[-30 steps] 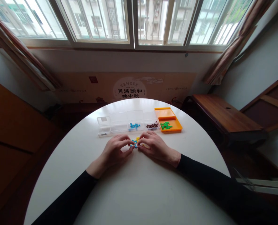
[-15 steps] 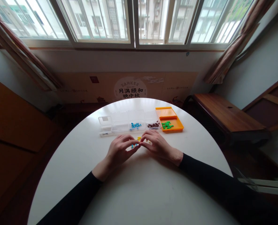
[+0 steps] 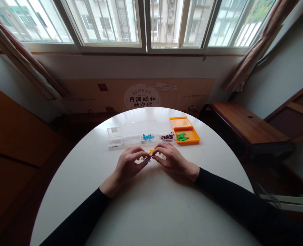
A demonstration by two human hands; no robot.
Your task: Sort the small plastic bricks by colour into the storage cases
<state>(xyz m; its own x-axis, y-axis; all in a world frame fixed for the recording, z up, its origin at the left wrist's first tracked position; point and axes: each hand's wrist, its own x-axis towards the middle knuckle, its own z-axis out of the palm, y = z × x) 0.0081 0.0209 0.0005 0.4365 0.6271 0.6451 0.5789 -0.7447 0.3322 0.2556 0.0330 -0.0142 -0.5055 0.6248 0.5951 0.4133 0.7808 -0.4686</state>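
Observation:
My left hand (image 3: 131,163) is closed in a pinch, thumb against index finger, over the white table (image 3: 151,205). Facing it, my right hand (image 3: 172,160) also pinches, its fingertips just right of the left ones. Something tiny and bluish shows between the fingertips; its shape and which hand grips it cannot be made out. Small yellow pieces (image 3: 151,151) lie on the table just behind the fingertips, with blue and pale bits among them, partly covered by both hands.
Beyond the hands stands a clear plastic compartment box (image 3: 131,137), lids raised, holding small blue pieces (image 3: 147,137) and dark brown pieces (image 3: 167,137). An orange box (image 3: 193,136) with green pieces (image 3: 182,136) adjoins it. A wooden bench (image 3: 243,124) stands right of the table.
My left fingertips have drawn back slightly to the left, opening a small gap from the right ones. My right hand has hardly moved.

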